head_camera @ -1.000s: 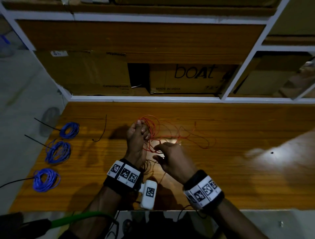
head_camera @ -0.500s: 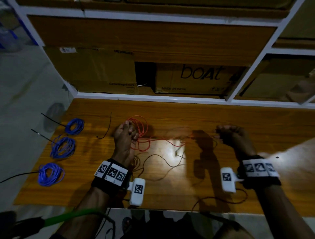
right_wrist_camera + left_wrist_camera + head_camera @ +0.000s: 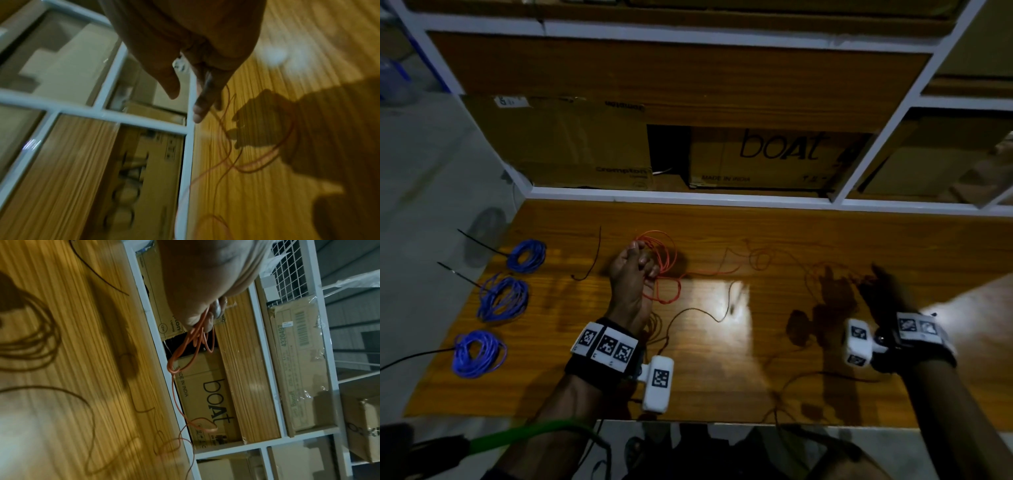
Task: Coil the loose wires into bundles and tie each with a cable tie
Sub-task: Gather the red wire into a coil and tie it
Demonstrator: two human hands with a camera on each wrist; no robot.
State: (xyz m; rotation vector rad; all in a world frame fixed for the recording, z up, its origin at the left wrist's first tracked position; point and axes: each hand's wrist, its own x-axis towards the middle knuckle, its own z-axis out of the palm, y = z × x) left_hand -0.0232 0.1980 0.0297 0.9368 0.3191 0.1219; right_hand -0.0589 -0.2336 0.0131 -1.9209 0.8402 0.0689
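1. Wire [image 3: 666,260] – the red one – is partly looped at your left hand [image 3: 631,274], which pinches several loops between thumb and fingers above the table [image 3: 722,377]; the left wrist view shows the loops hanging from your fingertips [image 3: 207,321]
2. From that coil the loose red run trails rightward across the wood toward your right hand [image 3: 887,291]
3. Your right hand is well apart from the left, out to the right, blurred; in the right wrist view its fingers [image 3: 203,100] look extended with the strand passing just beside them – whether they grasp it, you cannot tell from these views
4. Three blue coils [image 3: 496,298] lie in a row on the table's left end, each with a black tie tail sticking out leftward
5. One loose black tie [image 3: 592,257] lies between the blue coils and your left hand
6. Behind the table, a white-framed shelf [image 3: 722,200] holds cardboard boxes; one box [image 3: 767,157] reads "boAt"
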